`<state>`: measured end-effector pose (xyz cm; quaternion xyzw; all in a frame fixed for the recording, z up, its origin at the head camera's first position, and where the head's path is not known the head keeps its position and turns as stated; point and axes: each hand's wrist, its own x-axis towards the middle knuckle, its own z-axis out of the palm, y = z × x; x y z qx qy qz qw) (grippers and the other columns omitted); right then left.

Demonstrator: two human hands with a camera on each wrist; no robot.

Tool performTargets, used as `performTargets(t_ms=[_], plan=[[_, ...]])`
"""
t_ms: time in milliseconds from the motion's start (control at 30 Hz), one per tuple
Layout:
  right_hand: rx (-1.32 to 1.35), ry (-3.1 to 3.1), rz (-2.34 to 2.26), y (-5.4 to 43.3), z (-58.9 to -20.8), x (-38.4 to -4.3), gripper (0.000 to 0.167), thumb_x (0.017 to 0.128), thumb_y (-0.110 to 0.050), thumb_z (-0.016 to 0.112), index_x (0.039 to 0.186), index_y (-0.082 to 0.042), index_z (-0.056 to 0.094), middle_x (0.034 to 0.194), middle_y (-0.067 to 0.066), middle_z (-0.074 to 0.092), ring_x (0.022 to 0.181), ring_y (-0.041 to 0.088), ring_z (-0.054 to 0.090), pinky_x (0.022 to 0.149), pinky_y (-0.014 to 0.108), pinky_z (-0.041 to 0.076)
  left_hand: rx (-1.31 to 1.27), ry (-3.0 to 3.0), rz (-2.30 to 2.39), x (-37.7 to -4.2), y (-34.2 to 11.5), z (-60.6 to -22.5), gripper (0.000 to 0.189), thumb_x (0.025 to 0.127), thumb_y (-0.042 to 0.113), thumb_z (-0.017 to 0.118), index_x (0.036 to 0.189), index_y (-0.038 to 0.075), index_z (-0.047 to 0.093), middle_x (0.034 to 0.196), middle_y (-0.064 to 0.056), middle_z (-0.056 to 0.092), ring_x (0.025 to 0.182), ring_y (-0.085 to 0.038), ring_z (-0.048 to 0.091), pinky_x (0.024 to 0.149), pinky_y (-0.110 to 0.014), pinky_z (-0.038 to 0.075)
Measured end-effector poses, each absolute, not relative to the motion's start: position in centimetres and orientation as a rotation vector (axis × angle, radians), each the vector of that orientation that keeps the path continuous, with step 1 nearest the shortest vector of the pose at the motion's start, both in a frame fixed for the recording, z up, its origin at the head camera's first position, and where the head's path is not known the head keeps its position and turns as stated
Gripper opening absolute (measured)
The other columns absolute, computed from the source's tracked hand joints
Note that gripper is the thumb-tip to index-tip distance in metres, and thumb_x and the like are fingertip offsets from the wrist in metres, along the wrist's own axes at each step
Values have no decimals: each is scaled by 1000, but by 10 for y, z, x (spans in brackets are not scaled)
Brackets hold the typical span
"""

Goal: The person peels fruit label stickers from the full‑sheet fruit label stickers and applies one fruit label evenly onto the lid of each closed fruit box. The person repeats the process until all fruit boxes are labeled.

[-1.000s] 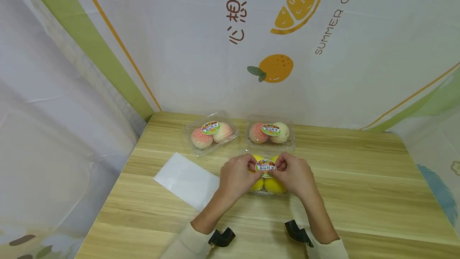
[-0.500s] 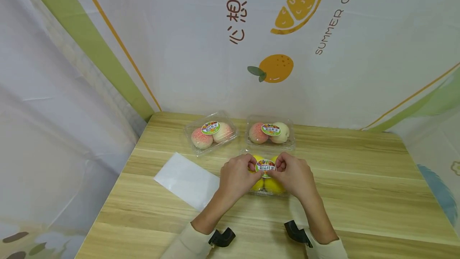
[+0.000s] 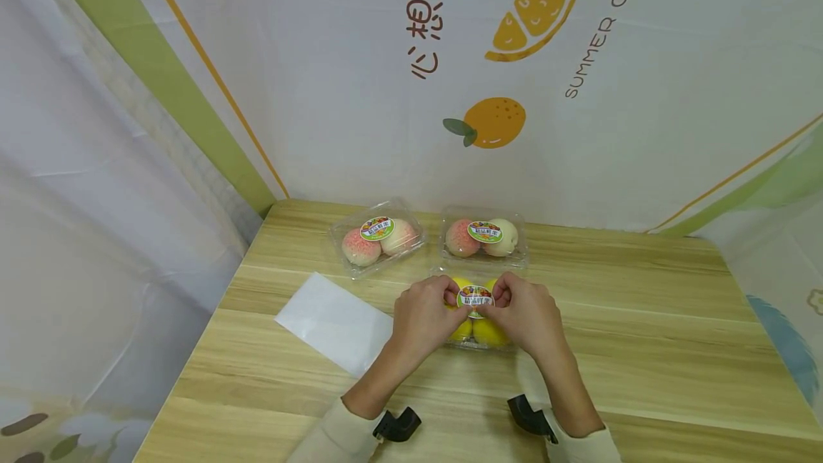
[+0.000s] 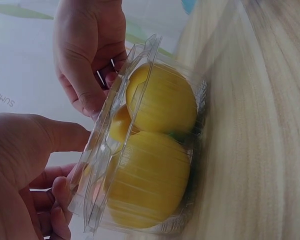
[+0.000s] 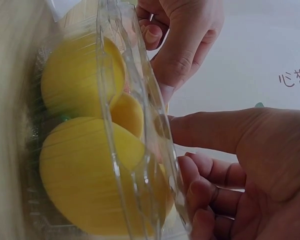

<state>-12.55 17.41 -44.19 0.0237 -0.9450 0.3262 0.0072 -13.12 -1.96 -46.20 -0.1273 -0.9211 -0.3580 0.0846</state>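
An oval fruit sticker (image 3: pixel 476 296) lies at the top of a clear plastic clamshell box (image 3: pixel 477 345), between my two hands. Several yellow fruits (image 4: pixel 147 175) with a lemon look fill the box. My left hand (image 3: pixel 424 309) holds the sticker's left edge with thumb and forefinger, the other fingers curled. At the opposite edge, my right hand (image 3: pixel 529 311) does the same, its thumb tip close to the left one. Both wrist views show the thumbs right at the lid (image 5: pixel 140 125), and the box standing on the table.
Behind stand two labelled clear boxes of peaches, one at the left (image 3: pixel 378 240) and one straight behind (image 3: pixel 484 238). A white sheet (image 3: pixel 337 324) lies beside my left forearm on the wooden table (image 3: pixel 643 334). A printed cloth (image 3: pixel 360 91) hangs at the table's back edge.
Both hands stay in place at the sticker, with only very slight finger movement. The box of yellow fruits and the other boxes have not moved.
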Motion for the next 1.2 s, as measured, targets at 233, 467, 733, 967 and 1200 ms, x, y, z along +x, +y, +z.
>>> performTargets(t_ms=[233, 467, 733, 967, 1200], plan=[[74, -2958, 992, 174, -442, -125, 34, 85, -24, 96, 87, -12, 65, 69, -3, 60, 64, 18, 55, 59, 35, 42, -377, -2748, -1054, -131, -20, -462, 26, 83, 27, 98, 90, 14, 76, 77, 6, 69, 63, -4, 54, 56, -28, 47], [54, -2966, 987, 175, -440, -125, 32, 86, -23, 95, 87, -11, 65, 71, -2, 62, 64, 19, 56, 59, 35, 43, -376, -2757, -1062, -132, -21, -463, 26, 83, 27, 98, 89, 15, 76, 76, 6, 68, 63, -4, 54, 57, -27, 47], [58, -2958, 974, 178, -439, -125, 29, 87, -21, 94, 87, -11, 66, 72, -2, 63, 66, 19, 58, 60, 36, 45, -375, -2762, -1042, -131, -21, -461, 26, 84, 27, 98, 89, 14, 76, 76, 6, 66, 64, -6, 55, 58, -29, 47], [79, -2943, 973, 179, -441, -125, 27, 87, -21, 92, 87, -12, 68, 74, -3, 65, 67, 19, 59, 61, 37, 46, -368, -2756, -1013, -132, -23, -460, 25, 83, 27, 98, 90, 14, 77, 76, 8, 66, 65, -6, 55, 59, -30, 47], [89, -2938, 975, 179, -441, -124, 23, 87, -19, 92, 88, -12, 70, 76, -2, 67, 69, 19, 61, 62, 37, 48, -373, -2759, -1008, -132, -23, -460, 25, 83, 28, 98, 90, 14, 78, 76, 8, 65, 65, -6, 55, 59, -30, 47]])
